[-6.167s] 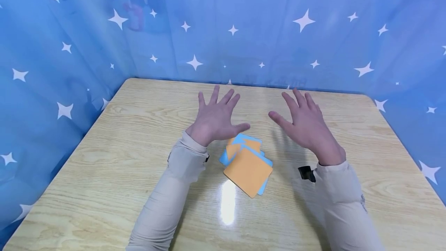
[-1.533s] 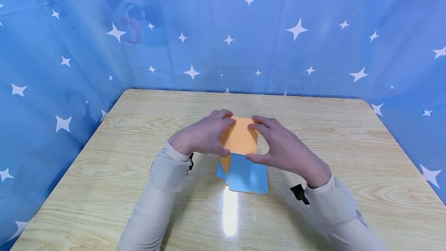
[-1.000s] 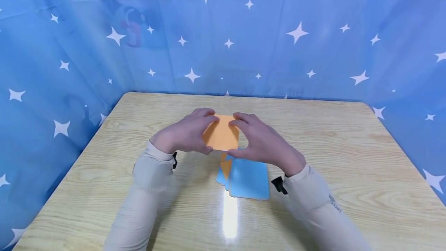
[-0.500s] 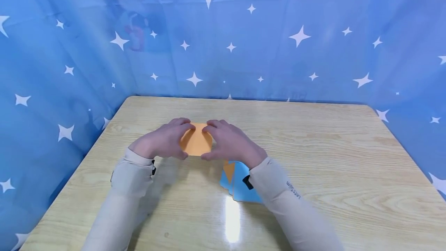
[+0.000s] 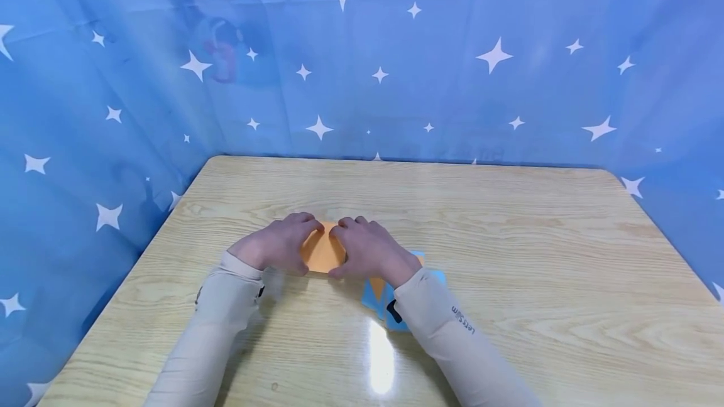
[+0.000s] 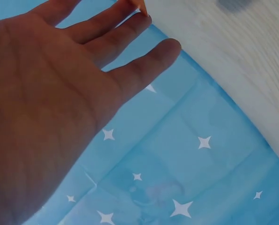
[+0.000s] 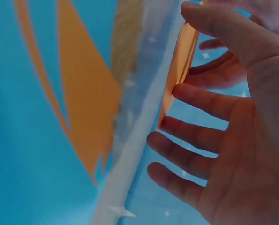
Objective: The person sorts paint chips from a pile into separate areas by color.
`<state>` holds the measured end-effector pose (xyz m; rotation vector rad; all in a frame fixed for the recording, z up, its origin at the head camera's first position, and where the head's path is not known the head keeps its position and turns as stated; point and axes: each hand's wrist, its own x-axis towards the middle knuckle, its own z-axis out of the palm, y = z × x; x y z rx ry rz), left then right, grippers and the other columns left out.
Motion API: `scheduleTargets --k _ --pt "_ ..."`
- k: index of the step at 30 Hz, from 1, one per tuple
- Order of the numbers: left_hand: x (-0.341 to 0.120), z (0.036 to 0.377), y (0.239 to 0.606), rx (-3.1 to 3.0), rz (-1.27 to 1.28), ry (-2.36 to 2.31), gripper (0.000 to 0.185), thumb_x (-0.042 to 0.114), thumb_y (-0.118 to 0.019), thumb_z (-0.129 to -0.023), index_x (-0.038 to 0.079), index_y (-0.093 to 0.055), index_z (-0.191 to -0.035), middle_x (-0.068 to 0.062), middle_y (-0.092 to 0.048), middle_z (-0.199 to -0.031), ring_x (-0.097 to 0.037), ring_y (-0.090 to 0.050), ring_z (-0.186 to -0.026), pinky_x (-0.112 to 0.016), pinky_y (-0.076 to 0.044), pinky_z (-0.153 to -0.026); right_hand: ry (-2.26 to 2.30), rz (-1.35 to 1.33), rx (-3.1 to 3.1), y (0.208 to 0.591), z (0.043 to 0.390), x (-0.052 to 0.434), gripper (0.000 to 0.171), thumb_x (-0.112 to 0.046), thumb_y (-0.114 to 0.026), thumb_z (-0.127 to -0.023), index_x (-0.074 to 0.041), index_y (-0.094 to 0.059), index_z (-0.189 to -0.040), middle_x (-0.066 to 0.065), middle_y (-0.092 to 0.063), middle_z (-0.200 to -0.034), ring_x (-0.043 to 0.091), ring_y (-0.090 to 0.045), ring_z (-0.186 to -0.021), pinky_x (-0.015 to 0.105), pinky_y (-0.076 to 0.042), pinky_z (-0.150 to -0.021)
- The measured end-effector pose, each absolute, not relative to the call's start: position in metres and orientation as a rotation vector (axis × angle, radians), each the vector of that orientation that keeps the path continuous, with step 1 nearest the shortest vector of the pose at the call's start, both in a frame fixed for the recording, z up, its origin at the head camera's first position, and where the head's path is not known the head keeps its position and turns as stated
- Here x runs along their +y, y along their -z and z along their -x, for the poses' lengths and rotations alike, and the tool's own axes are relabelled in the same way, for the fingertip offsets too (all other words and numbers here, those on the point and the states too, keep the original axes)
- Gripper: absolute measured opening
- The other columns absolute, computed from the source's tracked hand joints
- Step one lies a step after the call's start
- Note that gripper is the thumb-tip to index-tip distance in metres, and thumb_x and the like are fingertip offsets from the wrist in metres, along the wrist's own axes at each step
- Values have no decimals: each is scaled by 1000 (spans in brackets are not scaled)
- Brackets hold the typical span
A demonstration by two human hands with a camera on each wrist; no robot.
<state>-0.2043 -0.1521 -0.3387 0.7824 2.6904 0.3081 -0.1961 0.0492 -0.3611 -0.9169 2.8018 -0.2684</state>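
Note:
Between both hands in the head view is an orange square card [image 5: 325,252], low over the table left of the pile. My left hand [image 5: 281,245] grips its left edge with thumb and fingers; my right hand [image 5: 370,249] grips the right edge the same way. From the right wrist, the orange card [image 7: 179,65] appears nearly edge-on, with the right fingertips [image 7: 181,91] against it. Only an orange corner [image 6: 140,5] shows at the fingers of my left hand [image 6: 55,93] in the left wrist view. Loose blue and orange cards [image 5: 398,320] lie partly hidden under my right wrist.
The light wood-grain table [image 5: 537,256] spreads around the hands and ends at a rounded back edge. A blue curtain with white stars [image 5: 430,68] hangs behind it and along both sides. A bright reflection [image 5: 381,357] lies on the tabletop near the front.
Earlier the spread hands were above the pile, an orange card on top. Both hands then carried an orange card left off the pile, leaving blue on top, and have just lowered toward the table.

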Motion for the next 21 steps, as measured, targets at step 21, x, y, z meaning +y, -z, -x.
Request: scheduleTargets --k 21 --pt "-146 207 352 2626 -648 -256 77 5 -84 -70 4 -52 -140 -19 -43 -152 -36 -48 -133 -51 -49 -103 142 862 2773 367 195 40 65 -54 -76 -85 -17 -61 -137 4 -58 -131 24 -51 -109 40 -49 -90"
